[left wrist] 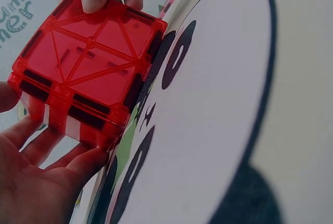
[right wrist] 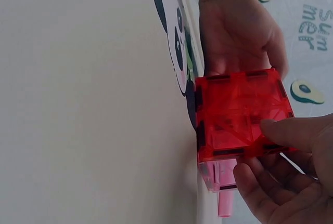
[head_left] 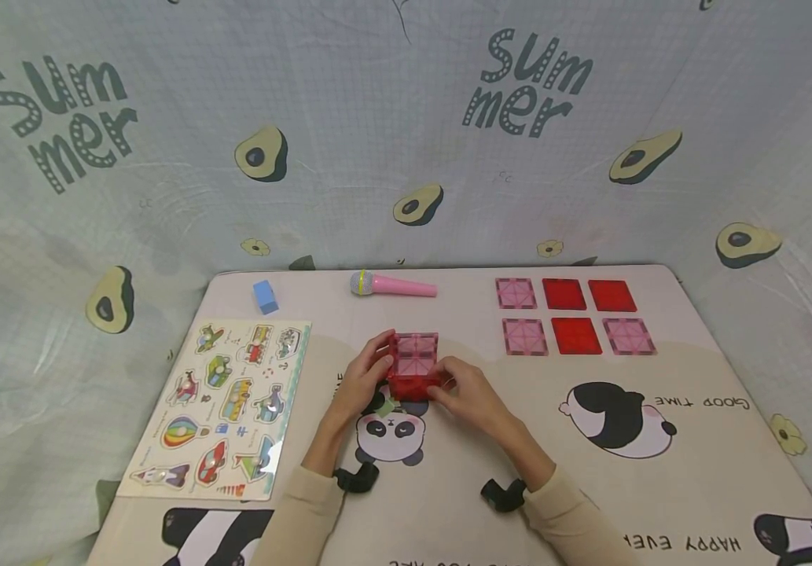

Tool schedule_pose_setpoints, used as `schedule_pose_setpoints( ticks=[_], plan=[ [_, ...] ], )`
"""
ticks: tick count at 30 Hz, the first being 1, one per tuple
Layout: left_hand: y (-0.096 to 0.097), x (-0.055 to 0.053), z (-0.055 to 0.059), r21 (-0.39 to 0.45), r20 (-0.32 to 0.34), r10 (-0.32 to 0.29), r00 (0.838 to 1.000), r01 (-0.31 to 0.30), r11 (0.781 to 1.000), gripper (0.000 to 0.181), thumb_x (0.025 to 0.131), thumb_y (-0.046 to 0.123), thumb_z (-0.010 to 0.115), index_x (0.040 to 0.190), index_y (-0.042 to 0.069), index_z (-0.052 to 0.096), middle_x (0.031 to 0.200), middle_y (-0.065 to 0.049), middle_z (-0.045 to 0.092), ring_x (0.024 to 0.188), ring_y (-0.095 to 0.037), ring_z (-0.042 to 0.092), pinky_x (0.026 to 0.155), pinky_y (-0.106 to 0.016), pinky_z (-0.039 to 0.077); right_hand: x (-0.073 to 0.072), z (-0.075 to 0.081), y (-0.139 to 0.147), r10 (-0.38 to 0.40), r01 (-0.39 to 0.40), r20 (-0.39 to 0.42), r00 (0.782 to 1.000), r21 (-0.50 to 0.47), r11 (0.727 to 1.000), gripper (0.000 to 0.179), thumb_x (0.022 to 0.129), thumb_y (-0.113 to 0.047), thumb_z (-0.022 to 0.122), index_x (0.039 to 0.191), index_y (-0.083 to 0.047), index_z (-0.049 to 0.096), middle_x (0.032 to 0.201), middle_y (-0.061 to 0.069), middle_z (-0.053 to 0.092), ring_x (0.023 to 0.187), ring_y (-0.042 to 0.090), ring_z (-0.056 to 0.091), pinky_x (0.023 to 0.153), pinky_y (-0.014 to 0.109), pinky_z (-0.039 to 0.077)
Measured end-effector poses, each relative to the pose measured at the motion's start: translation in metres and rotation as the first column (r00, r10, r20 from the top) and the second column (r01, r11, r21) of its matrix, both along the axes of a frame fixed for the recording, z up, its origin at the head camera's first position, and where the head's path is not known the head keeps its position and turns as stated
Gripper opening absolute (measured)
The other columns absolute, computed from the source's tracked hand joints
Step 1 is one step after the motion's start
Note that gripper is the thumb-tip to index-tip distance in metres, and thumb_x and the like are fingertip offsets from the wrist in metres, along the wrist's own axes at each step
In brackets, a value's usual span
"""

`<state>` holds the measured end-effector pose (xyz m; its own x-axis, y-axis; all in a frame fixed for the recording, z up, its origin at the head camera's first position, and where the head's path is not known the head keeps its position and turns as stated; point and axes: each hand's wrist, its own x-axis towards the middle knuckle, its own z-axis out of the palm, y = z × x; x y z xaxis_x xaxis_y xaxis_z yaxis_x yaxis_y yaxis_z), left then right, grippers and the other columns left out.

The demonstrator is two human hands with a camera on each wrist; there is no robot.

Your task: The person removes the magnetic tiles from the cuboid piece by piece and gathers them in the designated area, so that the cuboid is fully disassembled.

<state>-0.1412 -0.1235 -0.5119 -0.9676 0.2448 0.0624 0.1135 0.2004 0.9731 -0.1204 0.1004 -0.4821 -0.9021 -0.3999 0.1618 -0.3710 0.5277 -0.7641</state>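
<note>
A small box of see-through magnetic tiles stands on the table over the printed panda. Its front is a red magnetic tile (head_left: 413,388), and a pink magnetic tile (head_left: 416,362) shows behind and inside it. My left hand (head_left: 363,377) holds the box's left side, its fingers along the outer red wall and the thumb at the upper edge, as the left wrist view shows. From the right, my right hand (head_left: 472,395) pinches the front red tile (right wrist: 234,130), thumb on its outer face and fingers behind. Part of the far side is hidden.
Several flat tiles, such as a red tile (head_left: 576,336) and a pink tile (head_left: 630,336), lie in two rows at the back right. A pink toy microphone (head_left: 404,286) and a blue block (head_left: 265,297) lie along the back. A sticker-like puzzle board (head_left: 196,417) covers the left.
</note>
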Motion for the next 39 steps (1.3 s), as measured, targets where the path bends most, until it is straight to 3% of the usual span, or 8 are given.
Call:
schedule_pose_setpoints(
  ticks=[9, 16, 19, 29, 39],
  plan=[
    [0.001, 0.001, 0.003, 0.005, 0.015, -0.003, 1.000, 0.003, 1.000, 0.051, 0.105, 0.018, 0.047, 0.154, 0.009, 0.037, 0.156, -0.016, 0.042, 0.145, -0.038, 0.042, 0.111, -0.053, 0.044, 0.002, 0.002, 0.000, -0.013, 0.013, -0.002, 1.000, 0.017, 1.000, 0.020, 0.087, -0.005, 0.076, 0.105, -0.004, 0.067, 0.095, 0.007, 0.070, 0.085, 0.016, 0.064, 0.079, 0.033, 0.061],
    [0.003, 0.012, 0.036, 0.002, 0.036, -0.025, 0.999, 0.025, 1.000, 0.050, 0.105, 0.010, 0.045, 0.153, 0.003, 0.036, 0.156, -0.023, 0.040, 0.145, -0.042, 0.040, 0.112, -0.053, 0.043, 0.006, 0.005, 0.001, 0.017, -0.017, -0.004, 1.000, 0.043, 0.999, 0.019, 0.087, -0.007, 0.076, 0.104, -0.006, 0.068, 0.093, 0.005, 0.068, 0.084, 0.019, 0.061, 0.076, 0.031, 0.059],
    [0.002, 0.013, 0.041, 0.005, 0.032, -0.038, 0.999, 0.038, 0.999, 0.050, 0.105, 0.010, 0.045, 0.153, 0.001, 0.036, 0.155, -0.024, 0.040, 0.144, -0.042, 0.041, 0.112, -0.052, 0.044, 0.007, 0.006, 0.002, 0.027, -0.028, 0.010, 1.000, 0.041, 0.999, 0.019, 0.088, -0.008, 0.076, 0.105, -0.006, 0.068, 0.093, 0.004, 0.068, 0.085, 0.018, 0.062, 0.077, 0.031, 0.060],
    [0.002, 0.012, 0.037, 0.032, 0.031, -0.048, 0.998, 0.047, 0.998, 0.050, 0.104, 0.009, 0.046, 0.152, 0.002, 0.037, 0.155, -0.024, 0.041, 0.144, -0.041, 0.042, 0.111, -0.053, 0.044, 0.009, 0.011, 0.007, 0.033, -0.034, 0.014, 0.999, 0.052, 0.998, 0.019, 0.089, -0.012, 0.075, 0.106, -0.006, 0.069, 0.089, 0.001, 0.067, 0.081, 0.011, 0.059, 0.075, 0.022, 0.058],
    [0.001, 0.012, 0.039, 0.039, 0.030, -0.056, 0.998, 0.055, 0.998, 0.049, 0.104, 0.008, 0.046, 0.152, 0.001, 0.037, 0.155, -0.024, 0.041, 0.144, -0.041, 0.042, 0.113, -0.053, 0.042, 0.012, 0.015, 0.016, -0.017, 0.013, 0.072, 0.997, 0.058, 0.998, 0.022, 0.092, -0.018, 0.073, 0.112, -0.009, 0.068, 0.093, -0.001, 0.069, 0.083, 0.010, 0.059, 0.077, 0.022, 0.058]
  ],
)
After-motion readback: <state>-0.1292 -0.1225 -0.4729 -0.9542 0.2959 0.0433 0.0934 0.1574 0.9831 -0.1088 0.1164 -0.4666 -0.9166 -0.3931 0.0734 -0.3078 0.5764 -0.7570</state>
